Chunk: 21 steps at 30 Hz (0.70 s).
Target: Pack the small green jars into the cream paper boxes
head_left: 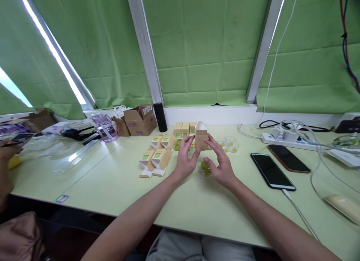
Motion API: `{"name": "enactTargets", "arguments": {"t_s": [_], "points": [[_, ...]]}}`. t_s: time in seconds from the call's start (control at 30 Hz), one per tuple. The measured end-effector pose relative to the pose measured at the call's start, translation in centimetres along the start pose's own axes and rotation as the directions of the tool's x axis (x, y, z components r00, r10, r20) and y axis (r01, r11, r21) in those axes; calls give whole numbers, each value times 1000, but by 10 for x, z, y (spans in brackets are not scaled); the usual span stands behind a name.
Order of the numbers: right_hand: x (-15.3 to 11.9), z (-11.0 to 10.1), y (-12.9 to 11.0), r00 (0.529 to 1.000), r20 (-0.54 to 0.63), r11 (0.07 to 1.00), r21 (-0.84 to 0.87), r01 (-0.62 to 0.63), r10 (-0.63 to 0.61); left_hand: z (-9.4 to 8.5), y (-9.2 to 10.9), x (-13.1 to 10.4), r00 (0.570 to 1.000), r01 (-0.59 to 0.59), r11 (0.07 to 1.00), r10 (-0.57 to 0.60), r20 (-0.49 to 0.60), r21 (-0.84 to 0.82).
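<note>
A small brown cardboard box with a raised top flap stands upright between my hands. My left hand is open at its left side, thumb apart, fingertips close to or touching the box. My right hand is also open; its fingertips reach the box's right side. The right thumb is at a small clear jar with a green top, partly hidden by that hand; I cannot tell if they touch. Several open yellowish boxes with green labels lie left of my hands. Behind my left hand is another green item.
More small boxes stand at the back. Clear cups with yellow spots sit right of them. Two phones, a power strip and loose cables are at right. A purple bottle and carton stand left; another person's hand is far left.
</note>
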State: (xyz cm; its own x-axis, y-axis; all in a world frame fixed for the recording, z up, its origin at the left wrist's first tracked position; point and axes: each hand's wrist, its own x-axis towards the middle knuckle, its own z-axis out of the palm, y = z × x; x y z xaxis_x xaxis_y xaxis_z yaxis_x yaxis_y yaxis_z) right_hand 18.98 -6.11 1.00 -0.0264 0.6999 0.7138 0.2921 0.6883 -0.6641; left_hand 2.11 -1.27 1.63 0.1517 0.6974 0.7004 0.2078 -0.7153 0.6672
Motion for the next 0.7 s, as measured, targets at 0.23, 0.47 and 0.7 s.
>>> {"name": "enactTargets", "arguments": {"t_s": [0.23,0.47,0.7], "points": [[-2,0,-2,985,122,990,-42,131,-125,-3,-4,4,991,134,991,-134,-16,-1],[-4,0,8,984,62,967,-185,174,-165,-3,-9,8,945,290,939,-312,-101,-185],[6,-13,5,963,268,854,-509,109,37,-10,-26,15,875,458,849,-483,-37,-265]]}}
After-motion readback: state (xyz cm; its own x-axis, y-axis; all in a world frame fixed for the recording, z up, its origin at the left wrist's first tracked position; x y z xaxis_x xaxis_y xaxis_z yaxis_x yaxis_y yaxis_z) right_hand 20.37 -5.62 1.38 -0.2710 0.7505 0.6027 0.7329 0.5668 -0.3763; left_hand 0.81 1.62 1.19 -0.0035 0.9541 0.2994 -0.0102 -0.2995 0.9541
